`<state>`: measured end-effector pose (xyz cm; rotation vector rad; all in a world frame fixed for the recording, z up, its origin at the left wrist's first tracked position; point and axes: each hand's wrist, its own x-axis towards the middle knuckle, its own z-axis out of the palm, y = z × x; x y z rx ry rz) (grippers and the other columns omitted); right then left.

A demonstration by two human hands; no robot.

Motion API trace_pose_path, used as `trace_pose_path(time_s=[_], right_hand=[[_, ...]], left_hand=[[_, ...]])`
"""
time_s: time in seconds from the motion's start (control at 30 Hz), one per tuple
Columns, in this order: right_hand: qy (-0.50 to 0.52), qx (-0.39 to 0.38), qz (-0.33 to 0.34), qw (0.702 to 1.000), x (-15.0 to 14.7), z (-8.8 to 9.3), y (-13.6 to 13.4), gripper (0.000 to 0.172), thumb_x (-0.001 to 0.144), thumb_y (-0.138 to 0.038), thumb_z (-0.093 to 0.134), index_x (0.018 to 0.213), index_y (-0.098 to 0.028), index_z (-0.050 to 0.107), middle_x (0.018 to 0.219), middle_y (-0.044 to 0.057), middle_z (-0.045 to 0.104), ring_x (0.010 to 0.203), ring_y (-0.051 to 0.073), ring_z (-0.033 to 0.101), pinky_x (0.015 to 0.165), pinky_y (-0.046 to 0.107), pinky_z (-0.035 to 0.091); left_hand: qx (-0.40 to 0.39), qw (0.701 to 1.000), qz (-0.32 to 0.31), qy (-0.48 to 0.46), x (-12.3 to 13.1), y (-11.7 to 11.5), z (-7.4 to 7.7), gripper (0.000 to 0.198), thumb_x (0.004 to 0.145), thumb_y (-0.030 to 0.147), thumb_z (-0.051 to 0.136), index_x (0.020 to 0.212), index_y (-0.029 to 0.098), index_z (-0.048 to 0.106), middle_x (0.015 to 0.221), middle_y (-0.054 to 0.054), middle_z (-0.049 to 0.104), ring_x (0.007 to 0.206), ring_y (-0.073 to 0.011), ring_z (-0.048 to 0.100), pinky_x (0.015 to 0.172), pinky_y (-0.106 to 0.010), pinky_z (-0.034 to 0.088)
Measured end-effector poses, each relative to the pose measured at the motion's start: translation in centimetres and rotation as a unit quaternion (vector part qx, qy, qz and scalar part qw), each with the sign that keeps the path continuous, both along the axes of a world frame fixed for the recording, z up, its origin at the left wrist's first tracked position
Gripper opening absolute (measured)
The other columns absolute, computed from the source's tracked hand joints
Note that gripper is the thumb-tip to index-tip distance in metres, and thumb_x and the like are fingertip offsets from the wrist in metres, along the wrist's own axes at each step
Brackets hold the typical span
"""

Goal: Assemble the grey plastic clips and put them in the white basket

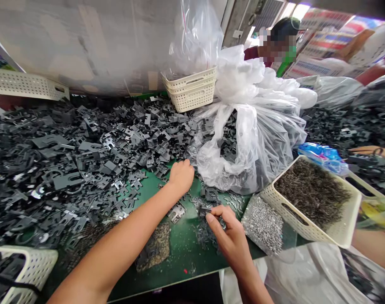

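Observation:
My left hand [181, 176] reaches across the green table [186, 242] to the near edge of the pile of dark grey plastic parts [132, 131]. Its fingers are curled down, and whatever they hold is hidden. My right hand [228, 226] is closer to me, thumb and forefinger pinching a small dark plastic part [205, 210]. Below that part lie more dark pieces [205, 234] and small shiny bits. Between my arms are a flat metal plate with notches [177, 212] and a clear bag of small brownish pieces [157, 247].
A knotted clear plastic bag [255, 139] of dark parts stands behind my right hand. To the right are a bag of small silvery pieces [265, 223] and a cream basket [353, 219] of screw-like pieces. Stacked baskets [192, 93] stand behind. A co-worker's hand [372, 150] is at far right.

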<state>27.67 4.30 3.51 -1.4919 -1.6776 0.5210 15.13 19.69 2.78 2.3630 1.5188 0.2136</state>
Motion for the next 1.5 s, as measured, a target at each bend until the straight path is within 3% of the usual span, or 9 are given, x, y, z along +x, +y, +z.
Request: trace_pose_path(time_s=[0.27, 0.4, 0.6, 0.8, 0.9, 1.23, 1.33, 1.43, 1.5], right_hand=[[0.006, -0.026, -0.017, 0.999, 1.7, -0.5, -1.1, 0.020, 0.093, -0.032, 0.050, 0.077, -0.021, 0.055, 0.071, 0.001, 0.055, 0.070, 0.017, 0.051, 0.066, 0.029, 0.040], [0.022, -0.030, 0.005, 0.999, 0.8, -0.6, -0.8, 0.019, 0.092, -0.032, 0.050, 0.077, -0.021, 0.055, 0.071, 0.001, 0.055, 0.069, 0.017, 0.052, 0.065, 0.029, 0.040], [0.033, -0.011, 0.076, 0.997, -2.9, 1.2, 0.3, 0.016, 0.092, -0.027, 0.050, 0.077, -0.021, 0.053, 0.072, 0.000, 0.056, 0.069, 0.016, 0.052, 0.066, 0.028, 0.039], [0.012, 0.065, 0.115, 0.991, -7.0, 3.0, 0.7, 0.014, 0.091, -0.021, 0.049, 0.077, -0.021, 0.051, 0.070, 0.000, 0.056, 0.068, 0.016, 0.050, 0.067, 0.029, 0.035], [-0.028, 0.089, 0.132, 0.987, -8.3, 3.0, 0.9, 0.011, 0.089, -0.017, 0.053, 0.078, -0.020, 0.052, 0.070, -0.001, 0.058, 0.069, 0.016, 0.051, 0.069, 0.030, 0.032], [-0.022, 0.055, 0.162, 0.985, -9.2, 2.8, 0.7, 0.014, 0.090, -0.017, 0.052, 0.077, -0.020, 0.049, 0.070, -0.002, 0.055, 0.069, 0.015, 0.049, 0.069, 0.029, 0.032], [-0.010, 0.046, 0.173, 0.984, -9.1, 2.8, 0.4, 0.013, 0.091, -0.019, 0.051, 0.078, -0.021, 0.049, 0.070, -0.002, 0.055, 0.069, 0.015, 0.049, 0.069, 0.029, 0.033], [0.001, 0.032, 0.176, 0.984, -8.8, 2.5, 0.1, 0.012, 0.091, -0.019, 0.051, 0.079, -0.021, 0.049, 0.072, -0.002, 0.055, 0.070, 0.015, 0.049, 0.070, 0.029, 0.033], [0.010, 0.021, 0.168, 0.985, -8.6, 2.1, 0.0, 0.012, 0.091, -0.019, 0.051, 0.079, -0.021, 0.048, 0.074, -0.002, 0.055, 0.071, 0.015, 0.050, 0.070, 0.029, 0.034]], left_hand=[[-0.084, 0.976, 0.034, -0.198, -3.2, -2.2, 3.4, 0.015, 0.088, 0.028, 0.054, 0.090, 0.018, 0.064, 0.091, -0.004, 0.067, 0.089, -0.0188, 0.062, 0.084, -0.038, 0.049], [-0.127, 0.931, 0.100, -0.329, -7.1, -6.0, 5.7, 0.030, 0.090, 0.032, 0.042, 0.111, 0.019, 0.058, 0.093, -0.005, 0.069, 0.084, -0.0165, 0.065, 0.076, -0.030, 0.051], [-0.210, 0.742, 0.254, -0.584, -10.3, -10.8, 4.8, 0.024, 0.075, 0.040, 0.067, 0.087, 0.020, 0.064, 0.089, -0.003, 0.068, 0.091, -0.0172, 0.060, 0.088, -0.030, 0.042], [-0.275, 0.580, 0.310, -0.702, -11.2, -13.9, 3.9, 0.032, 0.065, 0.041, 0.080, 0.084, 0.020, 0.065, 0.080, 0.002, 0.061, 0.077, -0.0115, 0.054, 0.076, -0.023, 0.043], [-0.266, 0.537, 0.334, -0.727, -11.5, -15.1, 4.1, 0.035, 0.062, 0.041, 0.082, 0.083, 0.019, 0.065, 0.078, 0.002, 0.060, 0.074, -0.0098, 0.053, 0.074, -0.021, 0.043], [-0.226, 0.597, 0.368, -0.676, -12.2, -16.6, 3.2, 0.039, 0.065, 0.050, 0.076, 0.086, 0.020, 0.062, 0.079, 0.002, 0.063, 0.075, -0.0107, 0.055, 0.074, -0.021, 0.044], [-0.143, 0.713, 0.344, -0.593, -13.3, -17.7, 2.8, 0.025, 0.082, 0.045, 0.062, 0.093, 0.022, 0.061, 0.090, -0.001, 0.067, 0.085, -0.0151, 0.060, 0.080, -0.027, 0.046], [0.145, 0.840, 0.312, -0.420, -16.0, -19.5, 1.7, 0.013, 0.087, 0.029, 0.056, 0.099, 0.025, 0.059, 0.101, -0.002, 0.066, 0.098, -0.0182, 0.059, 0.087, -0.031, 0.043], [0.230, 0.900, 0.238, -0.285, -17.8, -20.8, 0.6, 0.012, 0.086, 0.023, 0.057, 0.097, 0.025, 0.060, 0.093, -0.001, 0.067, 0.090, -0.0179, 0.060, 0.082, -0.030, 0.043]])
